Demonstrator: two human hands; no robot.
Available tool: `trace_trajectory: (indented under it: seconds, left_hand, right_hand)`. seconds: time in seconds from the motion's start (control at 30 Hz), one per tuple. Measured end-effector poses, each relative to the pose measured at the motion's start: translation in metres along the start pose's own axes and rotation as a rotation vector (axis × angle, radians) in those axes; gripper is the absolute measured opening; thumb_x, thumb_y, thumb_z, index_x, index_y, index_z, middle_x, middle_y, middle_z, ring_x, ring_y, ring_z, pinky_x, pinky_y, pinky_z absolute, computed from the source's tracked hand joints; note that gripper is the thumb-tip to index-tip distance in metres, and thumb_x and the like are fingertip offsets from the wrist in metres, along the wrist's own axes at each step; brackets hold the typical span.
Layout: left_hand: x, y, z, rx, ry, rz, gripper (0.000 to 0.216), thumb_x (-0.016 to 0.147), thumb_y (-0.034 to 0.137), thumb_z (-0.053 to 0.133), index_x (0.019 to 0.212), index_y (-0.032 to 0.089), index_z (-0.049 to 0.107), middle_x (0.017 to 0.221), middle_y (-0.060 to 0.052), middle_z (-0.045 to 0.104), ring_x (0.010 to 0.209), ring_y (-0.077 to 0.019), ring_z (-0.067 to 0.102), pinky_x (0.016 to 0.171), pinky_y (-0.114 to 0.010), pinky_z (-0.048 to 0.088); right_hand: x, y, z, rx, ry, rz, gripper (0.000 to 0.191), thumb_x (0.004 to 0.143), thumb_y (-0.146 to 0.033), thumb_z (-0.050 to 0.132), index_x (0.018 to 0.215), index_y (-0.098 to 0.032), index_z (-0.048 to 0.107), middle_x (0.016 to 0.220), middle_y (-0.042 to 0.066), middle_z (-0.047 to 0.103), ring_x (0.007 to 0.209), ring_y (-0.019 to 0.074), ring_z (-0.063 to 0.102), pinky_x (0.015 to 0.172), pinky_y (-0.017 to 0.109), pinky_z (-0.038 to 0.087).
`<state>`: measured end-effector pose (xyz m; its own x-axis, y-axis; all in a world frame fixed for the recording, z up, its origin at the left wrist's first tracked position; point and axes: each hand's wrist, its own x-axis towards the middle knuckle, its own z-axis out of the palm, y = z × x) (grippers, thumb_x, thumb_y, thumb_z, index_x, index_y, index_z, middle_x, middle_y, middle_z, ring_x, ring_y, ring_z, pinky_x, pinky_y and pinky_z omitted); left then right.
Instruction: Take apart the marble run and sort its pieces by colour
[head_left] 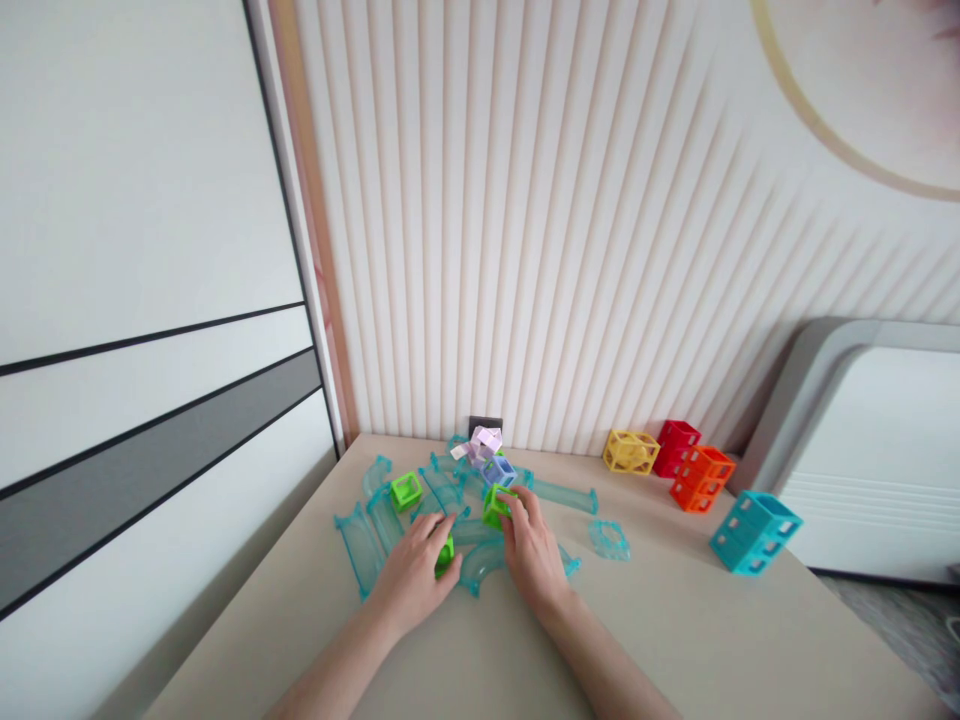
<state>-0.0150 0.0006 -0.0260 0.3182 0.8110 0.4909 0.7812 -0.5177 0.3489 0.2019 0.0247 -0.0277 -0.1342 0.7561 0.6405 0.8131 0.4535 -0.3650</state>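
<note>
My left hand (418, 568) is closed around a green cube block (445, 557) at the near side of the pile, its fingers hiding part of it. A second green cube block (495, 505) is gripped by my right hand (533, 548), thumb and fingers on its right side. Around both hands lie clear teal track pieces (360, 552), some straight and some curved. Another green block (406, 491) rests among them at the left. Just behind my right hand are a blue block (499, 470) and several pale purple pieces (484, 443).
Along the table's (480, 670) right side stand a yellow block (631, 452), a red block stack (676, 447), an orange stack (701, 478) and a teal stack (755, 532). A clear teal ring piece (609, 540) lies nearer. The ribbed wall (480, 220) borders the table's back.
</note>
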Motion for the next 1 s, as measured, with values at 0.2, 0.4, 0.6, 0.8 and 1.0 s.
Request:
trace_trajectory:
  seconds: [0.2, 0.4, 0.6, 0.8, 1.0]
  left_hand:
    - [0.001, 0.001, 0.001, -0.031, 0.02, -0.023, 0.046, 0.088, 0.023, 0.057, 0.134, 0.019, 0.058, 0.117, -0.011, 0.067, 0.112, -0.0278, 0.065, 0.099, -0.044, 0.056]
    - [0.001, 0.0, 0.006, -0.091, 0.117, -0.073, 0.058, 0.087, 0.022, 0.056, 0.143, 0.02, 0.045, 0.121, -0.011, 0.067, 0.117, -0.0264, 0.064, 0.103, -0.045, 0.054]
    - [0.002, 0.0, 0.006, -0.096, 0.176, -0.071, 0.045, 0.085, 0.023, 0.058, 0.13, 0.019, 0.056, 0.117, -0.011, 0.069, 0.112, -0.0271, 0.068, 0.095, -0.043, 0.059]
    - [0.003, 0.004, 0.001, -0.041, 0.126, -0.059, 0.039, 0.086, 0.022, 0.057, 0.124, 0.017, 0.061, 0.106, -0.01, 0.073, 0.102, -0.0268, 0.07, 0.09, -0.043, 0.06]
    - [0.002, 0.013, -0.005, -0.09, 0.099, 0.007, 0.041, 0.084, 0.019, 0.057, 0.125, 0.02, 0.061, 0.11, -0.008, 0.074, 0.102, -0.0248, 0.069, 0.09, -0.04, 0.059]
  right_hand:
    - [-0.001, -0.008, -0.006, 0.061, -0.035, 0.008, 0.033, 0.097, -0.009, 0.042, 0.12, -0.026, 0.06, 0.125, 0.01, 0.06, 0.101, 0.0219, 0.069, 0.087, 0.035, 0.058]
    - [0.0, -0.012, -0.01, 0.052, -0.019, -0.022, 0.037, 0.094, -0.007, 0.044, 0.12, -0.024, 0.062, 0.125, 0.01, 0.06, 0.109, 0.0234, 0.065, 0.094, 0.038, 0.056]
    - [-0.001, -0.015, -0.014, 0.058, -0.001, -0.083, 0.04, 0.092, -0.005, 0.043, 0.12, -0.025, 0.064, 0.126, 0.01, 0.06, 0.107, 0.0237, 0.063, 0.092, 0.038, 0.055]
    - [-0.001, -0.015, -0.014, 0.046, -0.012, -0.129, 0.039, 0.091, -0.005, 0.045, 0.118, -0.024, 0.064, 0.126, 0.011, 0.062, 0.112, 0.0256, 0.062, 0.095, 0.041, 0.054]
    - [-0.003, -0.013, -0.011, 0.145, -0.058, -0.033, 0.036, 0.094, -0.008, 0.041, 0.118, -0.024, 0.062, 0.129, 0.01, 0.06, 0.102, 0.0199, 0.069, 0.088, 0.032, 0.058]
